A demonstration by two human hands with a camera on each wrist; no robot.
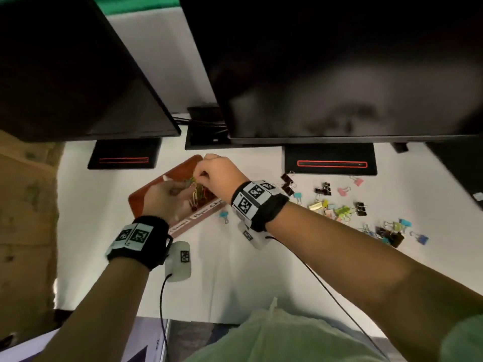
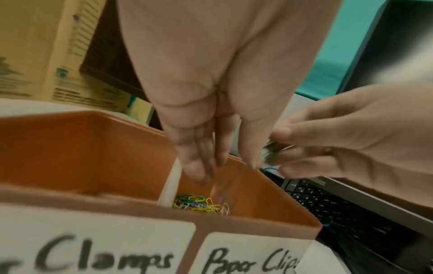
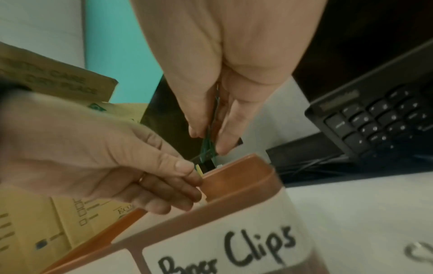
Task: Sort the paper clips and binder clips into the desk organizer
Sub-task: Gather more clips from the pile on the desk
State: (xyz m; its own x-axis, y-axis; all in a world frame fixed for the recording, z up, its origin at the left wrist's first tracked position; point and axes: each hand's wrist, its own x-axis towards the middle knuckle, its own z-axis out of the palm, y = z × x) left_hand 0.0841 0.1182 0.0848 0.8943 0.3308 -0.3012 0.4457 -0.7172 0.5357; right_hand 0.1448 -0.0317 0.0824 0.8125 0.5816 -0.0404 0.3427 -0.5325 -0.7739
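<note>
A brown desk organizer point(image 1: 146, 202) stands on the white desk, with labels reading "Clamps" and "Paper Clips" point(image 3: 232, 250). Coloured paper clips point(image 2: 201, 204) lie in its right compartment; the "Clamps" compartment point(image 2: 70, 148) looks bare. Both hands hover over the paper clip compartment. My right hand point(image 1: 201, 176) pinches the top of a tangled bunch of paper clips point(image 1: 197, 192), seen as green wire point(image 3: 208, 144) between thumb and finger. My left hand point(image 1: 180, 192) pinches a yellow clip point(image 3: 199, 169) lower on the same bunch. Several binder clips point(image 1: 339, 210) lie scattered to the right.
Two dark monitors overhang the desk on black bases point(image 1: 330, 162). A black keyboard point(image 3: 379, 118) sits behind the organizer. A cardboard box point(image 1: 26, 205) stands to the left. One blue binder clip point(image 1: 224, 216) lies just right of the organizer.
</note>
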